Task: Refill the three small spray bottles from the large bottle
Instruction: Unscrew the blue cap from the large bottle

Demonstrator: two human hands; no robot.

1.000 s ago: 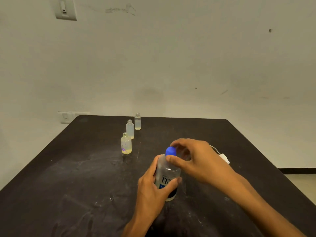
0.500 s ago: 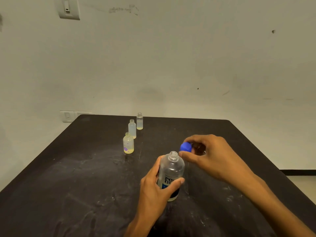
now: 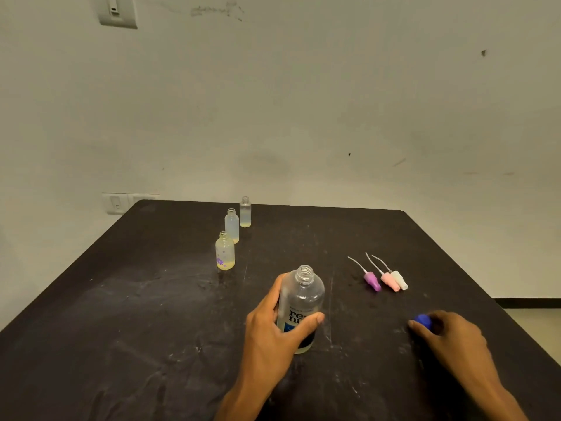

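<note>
black table [image 3: 151,314] | wall switch [image 3: 117,10] top-left | wall socket [image 3: 117,203] behind table

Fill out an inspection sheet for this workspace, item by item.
Surface: black table, scuffed with white marks.
Job's things: large bottle upright, uncapped; three small bottles open in a row; three spray heads lying together.
Clutter: nothing seen.
Grippers: left hand grips the large bottle; right hand holds blue cap low at the table.
Cables: nothing seen.
Surroundings: pale wall, wall switch, socket plates.
</note>
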